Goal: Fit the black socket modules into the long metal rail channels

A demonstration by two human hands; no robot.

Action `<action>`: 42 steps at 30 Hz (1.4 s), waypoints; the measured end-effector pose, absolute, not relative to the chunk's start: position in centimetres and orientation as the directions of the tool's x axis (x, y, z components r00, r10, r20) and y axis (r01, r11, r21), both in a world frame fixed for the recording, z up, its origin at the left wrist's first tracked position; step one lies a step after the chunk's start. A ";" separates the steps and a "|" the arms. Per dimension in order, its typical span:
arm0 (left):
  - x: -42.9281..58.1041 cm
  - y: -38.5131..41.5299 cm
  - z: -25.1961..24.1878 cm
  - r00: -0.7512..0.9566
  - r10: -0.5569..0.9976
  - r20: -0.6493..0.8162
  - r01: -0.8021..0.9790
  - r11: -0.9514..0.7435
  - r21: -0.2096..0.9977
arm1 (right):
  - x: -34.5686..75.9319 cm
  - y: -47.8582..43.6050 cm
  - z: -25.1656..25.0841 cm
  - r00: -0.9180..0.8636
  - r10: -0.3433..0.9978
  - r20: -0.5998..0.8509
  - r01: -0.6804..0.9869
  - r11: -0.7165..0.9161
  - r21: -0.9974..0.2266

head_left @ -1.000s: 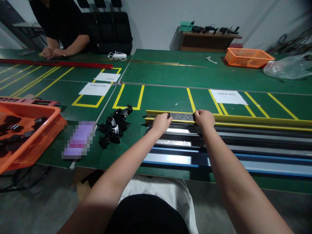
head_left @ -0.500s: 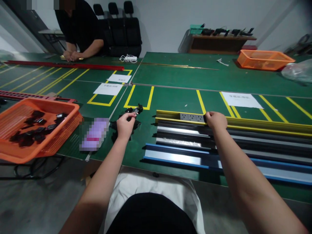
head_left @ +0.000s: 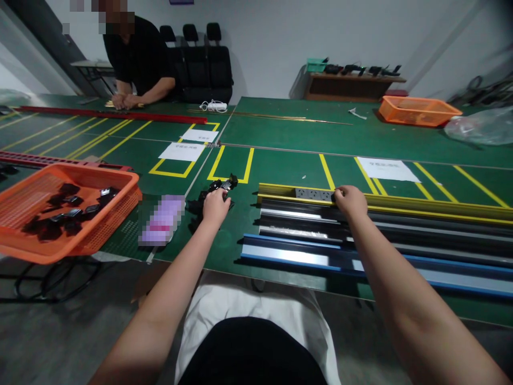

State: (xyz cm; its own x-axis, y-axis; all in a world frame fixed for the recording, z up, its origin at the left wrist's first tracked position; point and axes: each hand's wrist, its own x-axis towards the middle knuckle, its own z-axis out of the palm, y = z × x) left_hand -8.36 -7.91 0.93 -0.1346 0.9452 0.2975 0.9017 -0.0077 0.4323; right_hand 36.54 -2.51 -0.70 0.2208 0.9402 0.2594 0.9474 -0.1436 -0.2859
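Observation:
My left hand is closed around a small black part with a shiny metallic piece on it, over a small pile of similar black parts. Over to the right, my right hand is closed, its fingertips at the right end of a row of grey power socket modules. These modules sit inside a long yellow channel. Something dark shows at the fingertips, but the fingers hide what it is.
Black and silver channels and a blue-edged channel lie nearer me. At left stand an orange basket of black parts and a purple blurred item. A co-worker leans over a red rail across the table.
The view has tilted up slightly. My left hand has moved a little lower toward the pile with the black part; my right hand stays at the end of the socket row.

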 end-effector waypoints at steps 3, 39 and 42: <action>-8.0 -7.9 1.5 -0.066 0.976 0.208 0.950 -0.003 0.313 | 36.5 -2.9 -1.1 0.213 0.933 0.290 0.938 -0.112 -0.329; -2.1 -8.0 -5.0 -0.247 0.968 -0.039 -0.160 -0.001 0.987 | 34.6 -10.7 1.8 -0.335 0.942 -0.011 0.747 0.259 -0.612; -2.2 -7.8 -4.9 -0.241 0.970 -0.020 -0.113 -0.008 0.994 | 34.0 -10.7 1.5 -0.358 0.933 0.015 0.707 0.282 -0.648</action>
